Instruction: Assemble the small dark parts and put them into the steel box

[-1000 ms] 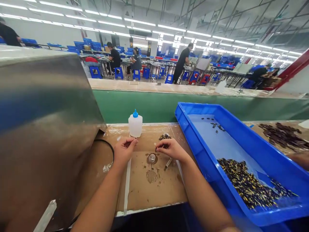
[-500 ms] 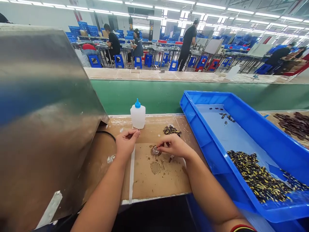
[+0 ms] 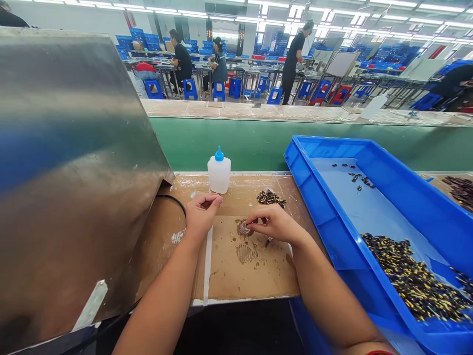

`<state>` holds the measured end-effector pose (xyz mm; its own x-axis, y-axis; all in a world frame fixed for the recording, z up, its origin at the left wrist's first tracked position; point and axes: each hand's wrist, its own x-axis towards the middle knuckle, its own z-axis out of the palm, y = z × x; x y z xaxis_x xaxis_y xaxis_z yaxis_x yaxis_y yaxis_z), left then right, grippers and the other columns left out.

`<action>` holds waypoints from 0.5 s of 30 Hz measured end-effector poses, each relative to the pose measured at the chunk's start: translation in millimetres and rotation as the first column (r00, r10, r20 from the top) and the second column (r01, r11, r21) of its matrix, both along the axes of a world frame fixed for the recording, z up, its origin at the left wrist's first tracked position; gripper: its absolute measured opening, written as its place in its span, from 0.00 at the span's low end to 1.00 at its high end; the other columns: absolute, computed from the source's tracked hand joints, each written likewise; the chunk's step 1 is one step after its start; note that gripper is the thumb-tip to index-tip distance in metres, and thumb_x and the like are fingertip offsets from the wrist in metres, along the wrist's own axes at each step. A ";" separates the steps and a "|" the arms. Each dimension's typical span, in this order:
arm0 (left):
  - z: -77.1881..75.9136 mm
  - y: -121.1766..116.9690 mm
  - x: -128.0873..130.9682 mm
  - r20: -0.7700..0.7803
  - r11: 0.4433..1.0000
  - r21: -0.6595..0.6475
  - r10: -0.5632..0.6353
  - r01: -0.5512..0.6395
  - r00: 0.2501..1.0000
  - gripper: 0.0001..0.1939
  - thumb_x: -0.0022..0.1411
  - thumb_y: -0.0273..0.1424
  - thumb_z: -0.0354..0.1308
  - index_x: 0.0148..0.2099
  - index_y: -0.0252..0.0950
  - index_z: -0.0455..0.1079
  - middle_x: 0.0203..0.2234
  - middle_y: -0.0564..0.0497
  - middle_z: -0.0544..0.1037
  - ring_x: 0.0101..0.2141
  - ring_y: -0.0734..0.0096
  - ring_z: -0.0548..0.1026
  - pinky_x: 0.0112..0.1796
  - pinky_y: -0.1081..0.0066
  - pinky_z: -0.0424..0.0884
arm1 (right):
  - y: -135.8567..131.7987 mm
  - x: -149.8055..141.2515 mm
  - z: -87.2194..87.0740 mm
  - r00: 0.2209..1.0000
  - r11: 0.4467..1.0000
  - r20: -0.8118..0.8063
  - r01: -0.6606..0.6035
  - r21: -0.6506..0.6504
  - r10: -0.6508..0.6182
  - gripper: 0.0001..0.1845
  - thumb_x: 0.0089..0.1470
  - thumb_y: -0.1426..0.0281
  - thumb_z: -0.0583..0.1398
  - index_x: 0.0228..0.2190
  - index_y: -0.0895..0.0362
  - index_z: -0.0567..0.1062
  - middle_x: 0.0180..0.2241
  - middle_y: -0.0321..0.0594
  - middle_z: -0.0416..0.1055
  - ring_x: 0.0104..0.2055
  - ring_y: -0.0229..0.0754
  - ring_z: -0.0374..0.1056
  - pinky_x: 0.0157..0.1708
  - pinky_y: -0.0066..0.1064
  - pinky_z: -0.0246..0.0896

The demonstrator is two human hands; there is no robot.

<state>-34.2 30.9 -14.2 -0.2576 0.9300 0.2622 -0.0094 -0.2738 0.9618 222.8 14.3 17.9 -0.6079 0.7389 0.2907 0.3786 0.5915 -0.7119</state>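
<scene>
- Left hand point(image 3: 201, 215): grip pinched closed; anything held is too small to tell.
- Right hand point(image 3: 271, 223): grip curled over small round dish point(image 3: 244, 229); contact unclear.
- Dark parts pile point(image 3: 271, 198): near tabletop point(image 3: 192, 185) back edge.

Stainless-steel panel point(image 3: 66, 162), tilted, fills the left side. White plastic squeeze bottle with blue nozzle cap point(image 3: 219, 173) stands upright at the bench's far edge. Behind it runs a green conveyor belt point(image 3: 221, 140). Far off, blue plastic stools point(image 3: 190, 89) sit among long tables; a person in black point(image 3: 291, 64) stands there, work unclear at this distance.
</scene>
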 end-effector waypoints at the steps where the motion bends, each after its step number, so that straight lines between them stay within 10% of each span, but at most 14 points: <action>1: 0.3 -0.2 0.1 0.003 1.000 0.000 -0.001 0.001 1.000 0.16 0.52 0.43 0.76 0.34 0.35 0.84 0.34 0.43 0.86 0.35 0.61 0.83 0.43 0.61 0.81 | -0.1 -0.1 0.0 1.000 1.000 -0.004 0.000 0.000 0.000 0.05 0.64 0.69 0.67 0.37 0.52 0.86 0.33 0.37 0.83 0.33 0.40 0.73 0.33 0.30 0.63; 15: 2.8 -0.7 2.9 0.088 0.999 -0.028 -0.015 0.018 0.996 0.18 0.48 0.44 0.79 0.32 0.36 0.83 0.34 0.44 0.86 0.36 0.62 0.82 0.42 0.63 0.80 | -0.8 1.7 1.8 0.998 0.999 -0.029 0.052 -0.009 -0.052 0.06 0.65 0.68 0.66 0.36 0.52 0.85 0.32 0.37 0.81 0.32 0.40 0.73 0.31 0.30 0.63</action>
<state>-31.3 30.2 -11.4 -0.2630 0.9412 0.2121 -0.0986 -0.2449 0.9645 224.5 13.4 19.7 -0.5603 0.7716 0.3012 0.3878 0.5656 -0.7278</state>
